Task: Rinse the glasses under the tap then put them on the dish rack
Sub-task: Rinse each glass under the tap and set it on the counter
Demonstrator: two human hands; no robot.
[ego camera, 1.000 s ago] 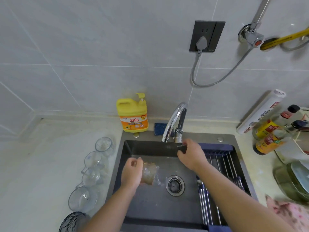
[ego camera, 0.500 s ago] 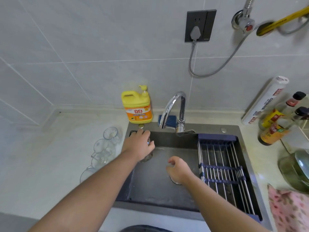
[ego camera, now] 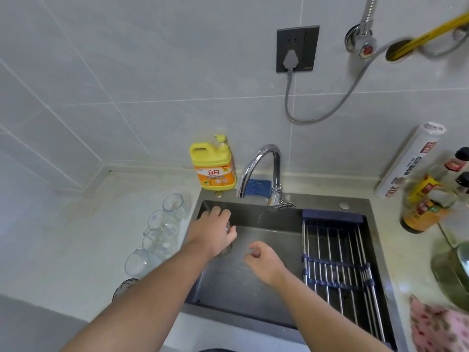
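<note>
The sink [ego camera: 266, 311] is a dark steel basin set in the pale counter [ego camera: 76, 237]; its floor looks wet, and the dish rack [ego camera: 335, 250], steel rods with dark blue bars, fills its right side from back edge to front edge. The left hand [ego camera: 212, 232] reaches over the sink's back left corner with its fingers curled down around a glass [ego camera: 226, 250], gripping it from above; only a sliver of the glass shows under the palm, so I cannot tell what is in it. The right hand [ego camera: 264, 260] hangs over the middle of the sink, near the left hand but apart from it, fingers loosely curled and holding nothing. The tap [ego camera: 261, 168] arches from the back edge, its spout aimed left of centre; whether water runs I cannot tell.

A row of glasses [ego camera: 157, 232] stands along the counter just beside the sink's left edge; they are clear, and the counter shows through them.

At the sink's back left corner sits a yellow soap bottle [ego camera: 214, 166] with a pump; its orange label reads "立白" in white, the smaller print unreadable. A blue sponge [ego camera: 257, 185] lies behind the tap. Off the back right corner a white roll [ego camera: 406, 163] leans on the wall, "100" printed in red near its foot; beside it stand sauce bottles [ego camera: 426, 199], the nearest holding dark liquid, their labels too blurred to read.
</note>
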